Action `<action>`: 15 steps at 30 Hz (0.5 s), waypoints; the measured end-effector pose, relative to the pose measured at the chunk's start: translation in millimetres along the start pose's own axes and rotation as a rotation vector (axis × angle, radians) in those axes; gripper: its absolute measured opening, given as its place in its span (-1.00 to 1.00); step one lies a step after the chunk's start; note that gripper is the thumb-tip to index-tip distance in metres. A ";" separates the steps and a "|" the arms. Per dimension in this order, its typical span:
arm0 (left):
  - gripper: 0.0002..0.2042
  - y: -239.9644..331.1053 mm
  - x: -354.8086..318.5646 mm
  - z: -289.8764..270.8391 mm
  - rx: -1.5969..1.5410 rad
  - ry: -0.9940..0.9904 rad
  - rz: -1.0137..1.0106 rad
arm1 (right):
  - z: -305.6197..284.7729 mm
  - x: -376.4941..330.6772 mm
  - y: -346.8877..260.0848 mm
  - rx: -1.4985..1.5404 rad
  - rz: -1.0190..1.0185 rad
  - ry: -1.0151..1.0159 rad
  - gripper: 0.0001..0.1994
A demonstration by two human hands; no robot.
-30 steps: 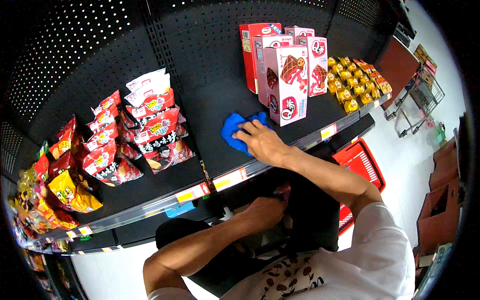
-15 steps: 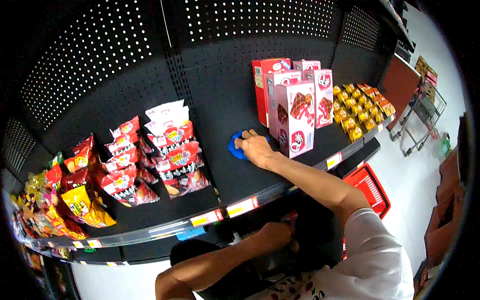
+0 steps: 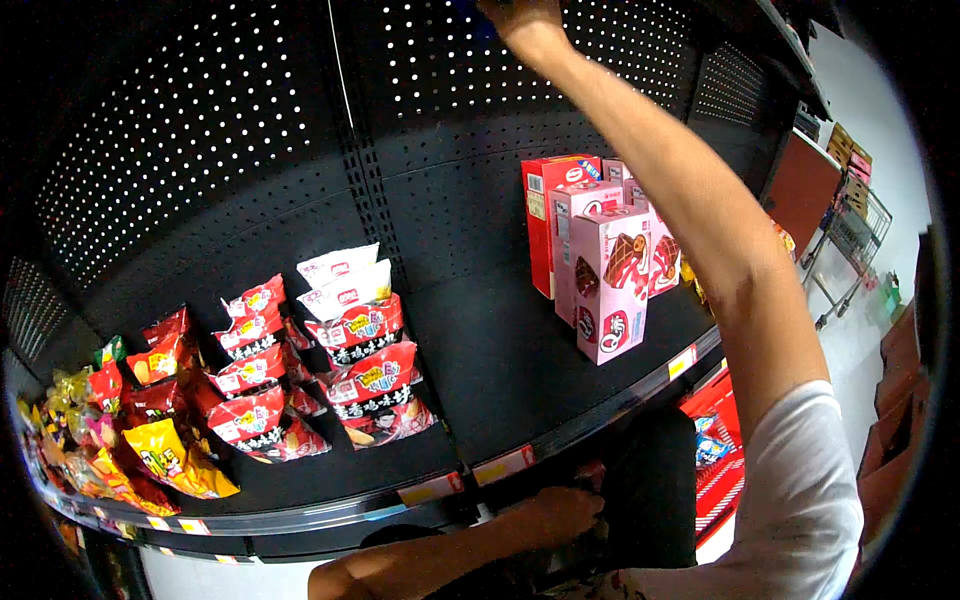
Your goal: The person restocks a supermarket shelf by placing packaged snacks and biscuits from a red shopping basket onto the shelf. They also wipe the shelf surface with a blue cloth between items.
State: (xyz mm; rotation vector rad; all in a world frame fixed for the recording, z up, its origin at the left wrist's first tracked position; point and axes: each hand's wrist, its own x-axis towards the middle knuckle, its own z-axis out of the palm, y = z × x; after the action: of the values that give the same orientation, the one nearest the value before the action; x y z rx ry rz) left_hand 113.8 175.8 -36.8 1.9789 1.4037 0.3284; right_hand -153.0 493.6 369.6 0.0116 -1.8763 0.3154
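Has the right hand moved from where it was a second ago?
Yes. The right hand rose from the shelf surface beside the pink boxes to the top of the perforated back panel.

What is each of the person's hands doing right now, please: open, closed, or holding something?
Left hand: low under the black metal shelf's front edge; grip cannot be told.
Right hand: raised to the picture's top edge, mostly cut off; cannot be told.
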 end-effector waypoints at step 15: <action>-0.73 12.0 -10.0 9.3 0.015 0.095 -0.024 | 93.3 -315.2 -16.0 -0.100 0.256 -0.110 -0.72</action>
State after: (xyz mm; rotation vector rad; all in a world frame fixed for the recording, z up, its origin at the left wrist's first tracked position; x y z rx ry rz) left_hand 123.9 160.9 -34.1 1.9796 1.4927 0.4063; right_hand -134.6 410.6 51.7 -0.2857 -2.0042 0.4021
